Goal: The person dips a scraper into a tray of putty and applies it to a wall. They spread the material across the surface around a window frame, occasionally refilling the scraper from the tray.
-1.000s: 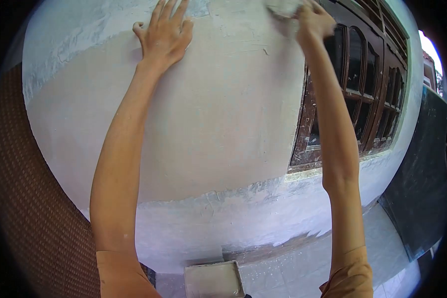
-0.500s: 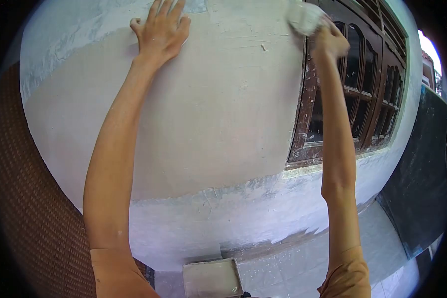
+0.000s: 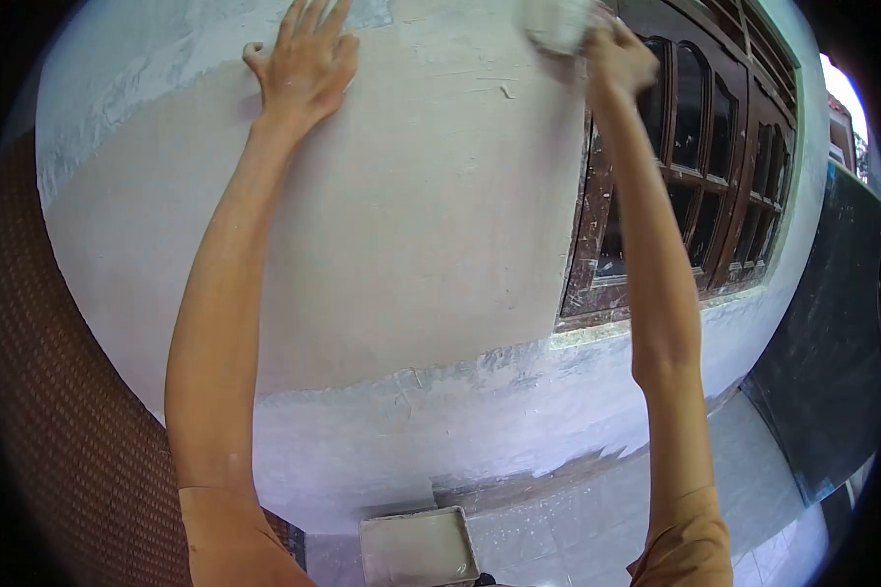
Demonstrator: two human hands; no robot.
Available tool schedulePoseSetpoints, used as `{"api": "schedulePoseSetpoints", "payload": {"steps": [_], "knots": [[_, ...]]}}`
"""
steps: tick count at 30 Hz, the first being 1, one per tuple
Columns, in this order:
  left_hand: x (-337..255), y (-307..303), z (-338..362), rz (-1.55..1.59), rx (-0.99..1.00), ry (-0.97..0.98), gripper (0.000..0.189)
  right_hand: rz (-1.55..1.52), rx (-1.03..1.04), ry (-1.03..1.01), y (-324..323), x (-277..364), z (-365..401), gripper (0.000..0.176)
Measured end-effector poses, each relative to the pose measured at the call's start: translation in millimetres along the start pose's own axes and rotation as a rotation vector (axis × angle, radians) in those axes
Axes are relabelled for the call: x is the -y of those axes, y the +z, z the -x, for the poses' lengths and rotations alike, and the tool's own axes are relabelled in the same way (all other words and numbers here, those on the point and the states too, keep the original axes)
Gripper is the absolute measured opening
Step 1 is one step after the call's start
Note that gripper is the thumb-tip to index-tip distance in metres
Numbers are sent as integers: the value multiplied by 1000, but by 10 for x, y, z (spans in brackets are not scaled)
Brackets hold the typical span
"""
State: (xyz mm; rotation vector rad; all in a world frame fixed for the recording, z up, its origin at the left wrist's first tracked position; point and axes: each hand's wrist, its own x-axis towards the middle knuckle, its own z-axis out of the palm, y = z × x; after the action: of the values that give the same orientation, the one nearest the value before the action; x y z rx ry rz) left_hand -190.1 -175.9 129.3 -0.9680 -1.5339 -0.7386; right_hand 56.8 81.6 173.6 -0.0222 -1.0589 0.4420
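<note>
Head view, near field: two orange-brown sleeves [image 3: 230, 533] [image 3: 690, 538] at the lower edge of the frame, both forearms raised. Shallow tray [image 3: 411, 515] at lower centre, containing pale material [image 3: 416, 553]; tiled floor [image 3: 529, 538] to its right.

Left hand [image 3: 305, 73], upper left: open, fingers spread, laid against the wall [image 3: 411, 215]. Whether anything lies beneath the palm cannot be told. Right hand [image 3: 619, 61], upper right of centre: closed on a pale, flat tool [image 3: 556, 24], both blurred. Tool type and contact with the wall cannot be confirmed.

Change noted: the tool has shifted towards the left of the frame, from the window's edge to the wall beside it. Judged effect: its broad part now covers the wall coating rather than the woodwork.

Wall condition: smooth beige coating across the middle, with thin ridges near the tool; rougher, bluish-white areas at upper left and below. Brown window [image 3: 585, 264], right of centre: pale specks on its wood, dark panes behind the right forearm. Woven surface [image 3: 69, 342] along the left side; dark panel [image 3: 822, 333] at far right; bright outdoor gap beyond, upper right.

Markings: no brand, label or writing legible.
</note>
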Motion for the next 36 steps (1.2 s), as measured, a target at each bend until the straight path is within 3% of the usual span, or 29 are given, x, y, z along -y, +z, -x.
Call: {"api": "schedulePoseSetpoints", "payload": {"steps": [2, 5, 6, 7, 8, 10, 12, 14, 16, 18, 20, 22, 23, 24, 25, 28, 32, 34, 36], "knots": [[-47, 1, -7, 48, -5, 12, 65, -162, -218, -4, -362, -16, -162, 19], [-49, 133, -19, 22, -52, -1, 66, -167, -238, 46, -176, 486, 301, 20], [-49, 123, -16, 22, -50, 5, 66, -162, -93, -66, -109, 81, 105, 20], [-35, 99, -8, 8, -48, 9, 66, -180, 22, -5, 141, 338, 411, 21], [-25, 86, 1, -4, -45, 11, 66, -169, 110, -89, 416, 171, 476, 23], [40, 104, -22, -17, -23, 6, 66, -41, 210, 46, 801, 594, 997, 28], [44, 82, -42, -36, -5, 0, 66, 16, 92, -150, 933, 362, 992, 28], [42, 36, -25, -30, 23, 5, 66, 249, 7, -365, 515, 281, 713, 23], [-2, 39, 4, -18, 14, 3, 66, -41, -18, -17, 17, -51, 285, 20], [-53, 15, 6, -5, -3, 2, 66, -211, -257, 176, -268, 369, 370, 17], [-92, -15, 15, 29, 11, -11, 66, -65, -417, 121, -399, 472, 342, 18], [-85, 26, 21, 3, -2, -12, 66, -146, -273, 122, -262, 586, 489, 18], [-87, 51, 20, -22, -17, -11, 66, -79, -94, 19, -162, 415, 491, 19], [-89, 27, 18, -16, -16, -6, 66, -213, -22, 31, 44, 253, 447, 20], [-87, -32, 21, -7, 17, -16, 66, -154, 111, 28, 287, 281, 589, 23], [-65, -61, 32, -13, 51, -34, 66, -89, 162, 72, 900, 571, 1077, 29], [-42, -81, 27, -17, 66, -17, 67, 89, 134, 110, 440, 494, 795, 30], [-67, -58, 24, -11, 60, -26, 67, 36, 12, 49, -146, 299, 454, 27], [-89, -11, 4, -4, 51, -38, 66, -74, -211, 112, -561, 289, 270, 26]]}}
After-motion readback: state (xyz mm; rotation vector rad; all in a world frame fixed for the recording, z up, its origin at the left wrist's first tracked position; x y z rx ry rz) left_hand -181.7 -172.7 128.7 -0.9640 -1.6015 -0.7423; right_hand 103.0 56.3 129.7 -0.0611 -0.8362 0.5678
